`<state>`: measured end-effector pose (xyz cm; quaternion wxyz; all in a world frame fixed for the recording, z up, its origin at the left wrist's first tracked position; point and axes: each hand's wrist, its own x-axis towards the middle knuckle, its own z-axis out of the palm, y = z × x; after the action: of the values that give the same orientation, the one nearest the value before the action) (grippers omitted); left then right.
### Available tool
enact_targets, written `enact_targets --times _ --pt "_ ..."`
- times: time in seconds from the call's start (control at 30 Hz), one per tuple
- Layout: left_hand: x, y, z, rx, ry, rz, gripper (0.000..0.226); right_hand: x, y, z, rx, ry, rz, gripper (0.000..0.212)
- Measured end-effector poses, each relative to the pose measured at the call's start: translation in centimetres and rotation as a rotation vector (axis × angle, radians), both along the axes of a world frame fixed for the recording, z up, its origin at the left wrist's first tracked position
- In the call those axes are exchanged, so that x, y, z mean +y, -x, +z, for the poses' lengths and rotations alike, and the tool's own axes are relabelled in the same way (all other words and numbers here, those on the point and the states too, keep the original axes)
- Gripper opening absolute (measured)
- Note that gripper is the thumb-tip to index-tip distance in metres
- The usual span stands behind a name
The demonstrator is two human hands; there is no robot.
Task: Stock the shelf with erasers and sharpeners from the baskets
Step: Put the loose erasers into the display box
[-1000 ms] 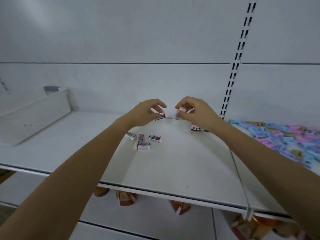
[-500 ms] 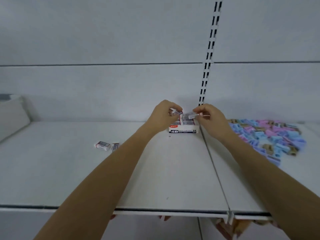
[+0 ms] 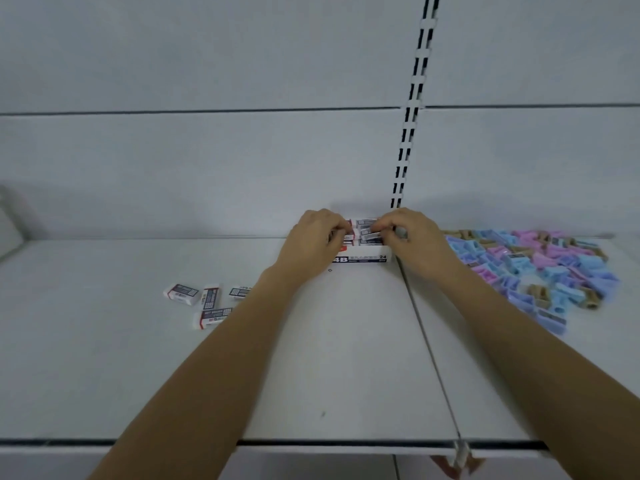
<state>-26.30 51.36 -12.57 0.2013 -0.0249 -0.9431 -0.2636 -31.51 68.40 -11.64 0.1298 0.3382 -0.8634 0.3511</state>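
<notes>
Loose erasers [image 3: 207,301]: four lie flat on the shelf [image 3: 104,358], just left of the left forearm and nearer than the box. They are well apart from both hands.

Left hand [image 3: 311,240]: the fingers are curled down over the left half of the box [image 3: 367,259]. The knuckles hide the fingertips, so it cannot be told whether they pinch anything.

Box: open-topped and marked 4B, it stands at the far edge of the shelf against the back wall. Its long axis runs left to right, and erasers show inside it.

Eraser [image 3: 371,236]: the right hand [image 3: 412,237] pinches it between thumb and fingers, at the top of the box's right half. Its long axis runs left to right, parallel to the box.

Judgement: the step in hand is seating erasers in the box. The box interior lies directly below the right-hand grip, so a short downward press should suffice. The right hand is the nearer one.

Sharpeners [image 3: 540,268]: a pastel heap on the right panel, clear of both hands
</notes>
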Motion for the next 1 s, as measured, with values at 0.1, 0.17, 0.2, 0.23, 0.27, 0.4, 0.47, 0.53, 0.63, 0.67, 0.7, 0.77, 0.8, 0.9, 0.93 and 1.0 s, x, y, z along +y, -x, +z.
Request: enact_targets --times 0.1,0.17,0.2,0.23,0.27,0.4,0.47,0.53,0.63,0.67,0.7,0.77,0.8,0.9,0.93,1.0 --pt "0.2 -0.3 -0.1 0.019 0.045 0.015 0.026 0.1 0.0 0.3 -0.017 -0.041 0.009 0.025" --pt "0.3 -0.8 -0.2 0.063 0.117 0.007 0.042 0.1 0.0 0.2 0.000 -0.085 0.042 0.025" --pt "0.3 -1.0 -0.1 0.078 0.148 -0.004 0.052 0.1 0.0 0.1 0.006 -0.129 0.042 0.027" --pt "0.3 -1.1 -0.1 0.085 0.175 -0.015 0.059 0.1 0.0 -0.1 0.020 -0.180 0.028 0.032" --pt "0.3 -1.2 -0.1 0.084 0.203 -0.022 0.063 0.1 0.0 -0.2 0.038 -0.224 0.015 0.035" --pt "0.4 -1.5 -0.3 0.068 0.291 -0.032 0.066 0.2 -1.1 -0.2 0.088 -0.352 0.001 0.036" --pt "0.2 -1.5 -0.5 0.068 0.309 -0.039 0.066 0.1 -1.1 -0.5 0.098 -0.388 -0.016 0.039" --pt "0.1 -1.5 -0.6 0.049 0.320 -0.042 0.068 -0.1 -0.9 -1.0 0.066 -0.401 -0.028 0.038" --pt "-0.1 -1.3 -0.8 0.028 0.330 -0.050 0.070 -0.1 -0.8 -1.2 0.038 -0.403 -0.033 0.039" --pt "-0.1 -1.4 -0.7 0.014 0.341 -0.056 0.072 -0.1 -0.8 -1.2 0.031 -0.412 -0.031 0.040" --pt "-0.2 -1.4 -0.8 -0.007 0.361 -0.062 0.073 -0.1 -0.7 -1.3 0.024 -0.423 -0.024 0.041" --pt "-0.5 -1.3 -1.0 -0.053 0.414 -0.073 0.067 -0.1 -0.8 -1.3 -0.004 -0.451 -0.017 0.043" --pt "-0.6 -1.3 -1.2 -0.067 0.423 -0.082 0.061 -0.1 -0.9 -1.2 -0.014 -0.464 -0.016 0.044" --pt "-0.7 -1.6 -1.4 -0.074 0.399 -0.099 0.068 -0.6 -1.6 -1.2 0.009 -0.502 -0.003 0.047" --pt "-0.6 -1.6 -1.2 -0.079 0.376 -0.109 0.077 -0.7 -1.8 -1.3 0.011 -0.506 -0.001 0.049" --pt "-0.4 -1.5 -0.9 -0.095 0.314 -0.127 0.082 -0.9 -1.7 -1.4 0.008 -0.508 0.008 0.052"
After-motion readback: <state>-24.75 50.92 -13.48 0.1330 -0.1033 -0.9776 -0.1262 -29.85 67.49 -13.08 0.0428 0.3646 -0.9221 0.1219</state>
